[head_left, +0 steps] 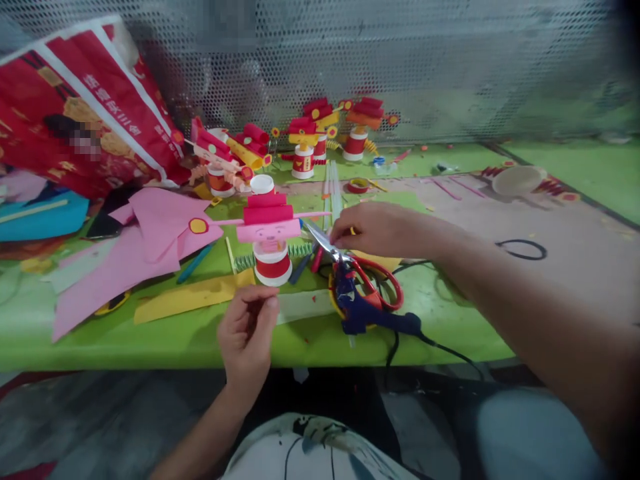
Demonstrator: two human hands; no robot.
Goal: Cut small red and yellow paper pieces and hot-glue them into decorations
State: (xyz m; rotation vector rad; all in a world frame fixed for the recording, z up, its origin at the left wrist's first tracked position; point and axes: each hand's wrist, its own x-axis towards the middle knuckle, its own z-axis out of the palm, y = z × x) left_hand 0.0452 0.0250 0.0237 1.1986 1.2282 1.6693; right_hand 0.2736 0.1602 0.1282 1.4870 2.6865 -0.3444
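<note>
A paper figure stands in front of me, with red and pink rolled paper [269, 215], a drawn face and a white cup [273, 269] with a red band. Just below the cup is my left hand [249, 330], its thumb and forefinger pinched together; anything between them is too small to name. My right hand [375, 229] reaches over the table right of the figure. Its fingers are bent downward and closed, and their tips are partly hidden beside the scissors [395, 283]. These red-handled scissors lie across a dark blue glue gun [357, 300].
Pink paper sheets [150, 233] and a yellow strip [193, 297] lie left. Several similar figures [303, 148] stand at the back, beside a large red bag [95, 100]. Clear glue sticks [333, 190] lie behind the scissors. The glue gun's cord [450, 353] trails toward the front edge.
</note>
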